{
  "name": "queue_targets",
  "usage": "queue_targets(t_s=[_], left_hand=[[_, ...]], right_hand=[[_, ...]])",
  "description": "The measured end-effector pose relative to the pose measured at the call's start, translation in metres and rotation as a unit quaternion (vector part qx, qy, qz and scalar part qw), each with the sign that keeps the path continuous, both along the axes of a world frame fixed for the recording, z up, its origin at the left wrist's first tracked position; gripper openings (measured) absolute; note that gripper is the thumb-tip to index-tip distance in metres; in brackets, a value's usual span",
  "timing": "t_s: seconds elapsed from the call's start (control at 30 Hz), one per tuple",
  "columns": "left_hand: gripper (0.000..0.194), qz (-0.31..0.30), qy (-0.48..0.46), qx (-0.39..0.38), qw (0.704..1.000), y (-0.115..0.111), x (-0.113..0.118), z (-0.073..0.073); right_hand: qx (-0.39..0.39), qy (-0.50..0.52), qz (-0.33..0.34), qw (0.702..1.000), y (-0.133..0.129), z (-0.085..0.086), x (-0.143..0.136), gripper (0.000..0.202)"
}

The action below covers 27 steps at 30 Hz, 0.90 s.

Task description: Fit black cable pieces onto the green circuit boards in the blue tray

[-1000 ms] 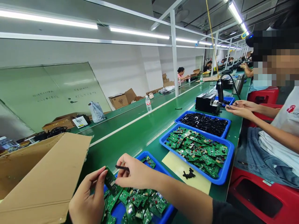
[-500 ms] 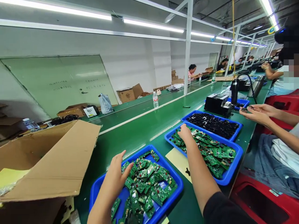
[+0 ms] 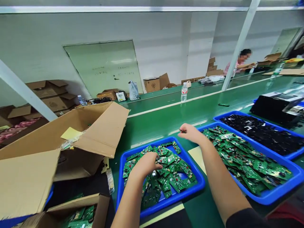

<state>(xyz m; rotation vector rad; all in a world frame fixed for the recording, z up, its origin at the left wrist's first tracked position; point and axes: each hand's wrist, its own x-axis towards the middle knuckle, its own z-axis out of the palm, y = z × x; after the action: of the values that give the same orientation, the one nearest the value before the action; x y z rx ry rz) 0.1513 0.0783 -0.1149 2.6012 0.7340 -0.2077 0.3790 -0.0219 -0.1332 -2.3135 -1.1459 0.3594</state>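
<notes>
My left hand (image 3: 147, 164) reaches over the left blue tray (image 3: 200, 186), just above a loose heap of green circuit boards (image 3: 177, 177). Its thumb and fingers are apart, and no board shows between them. My right hand (image 3: 191, 133) is closed in a pinch beyond the tray's far right corner. A small dark bit shows at its fingertips, too small to name. Beneath my right forearm, a second blue tray (image 3: 268, 199) holds more circuit boards (image 3: 242, 155), packed densely.
Small black parts (image 3: 261, 131) fill another blue tray at right, near a black device (image 3: 275, 107). A large open carton (image 3: 102, 129) and a smaller box of boards (image 3: 102, 209) stand left. A water bottle (image 3: 184, 91) stands farther back; a person (image 3: 239, 65) sits beyond.
The view has swung left. My right hand has come out of the right tray of boards toward the left one, fingers pinched. My left hand has moved farther over the left heap.
</notes>
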Motion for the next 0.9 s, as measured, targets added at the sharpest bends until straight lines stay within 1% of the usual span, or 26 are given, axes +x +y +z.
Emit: queue_targets(t_s=[0.07, 0.1, 0.17, 0.23, 0.37, 0.5, 0.63, 0.77, 0.9], left_hand=[[0.033, -0.005, -0.003, -0.009, 1.0, -0.001, 0.0, 0.001], [0.033, -0.012, -0.008, -0.017, 1.0, -0.002, -0.001, 0.002], [0.034, -0.027, -0.021, -0.034, 0.999, -0.002, -0.003, 0.006], [0.037, -0.032, -0.03, -0.044, 0.998, -0.002, -0.006, 0.01], [0.041, -0.018, -0.038, -0.046, 0.998, 0.0, -0.011, 0.015], [0.039, -0.021, -0.048, -0.063, 0.997, 0.001, -0.014, 0.017], [0.039, -0.019, -0.067, -0.077, 0.995, 0.003, -0.017, 0.018], [0.043, -0.001, -0.088, -0.083, 0.993, 0.011, -0.022, 0.014], [0.045, 0.02, -0.128, -0.082, 0.988, 0.018, -0.024, 0.011]], right_hand=[[-0.033, 0.005, 0.073, 0.997, 0.02, -0.009, -0.031, 0.024], [-0.053, 0.003, 0.097, 0.994, 0.029, -0.014, -0.045, 0.025], [-0.092, -0.008, 0.119, 0.989, 0.041, -0.023, -0.064, 0.027], [-0.12, -0.024, 0.126, 0.984, 0.048, -0.028, -0.073, 0.029], [-0.136, -0.053, 0.144, 0.979, 0.049, -0.031, -0.073, 0.032], [-0.132, -0.064, 0.168, 0.975, 0.049, -0.033, -0.075, 0.032], [-0.116, -0.054, 0.176, 0.976, 0.047, -0.031, -0.075, 0.032], [-0.088, -0.017, 0.176, 0.98, 0.034, -0.019, -0.06, 0.029], [-0.026, 0.035, 0.175, 0.984, 0.014, 0.002, -0.045, 0.038]])
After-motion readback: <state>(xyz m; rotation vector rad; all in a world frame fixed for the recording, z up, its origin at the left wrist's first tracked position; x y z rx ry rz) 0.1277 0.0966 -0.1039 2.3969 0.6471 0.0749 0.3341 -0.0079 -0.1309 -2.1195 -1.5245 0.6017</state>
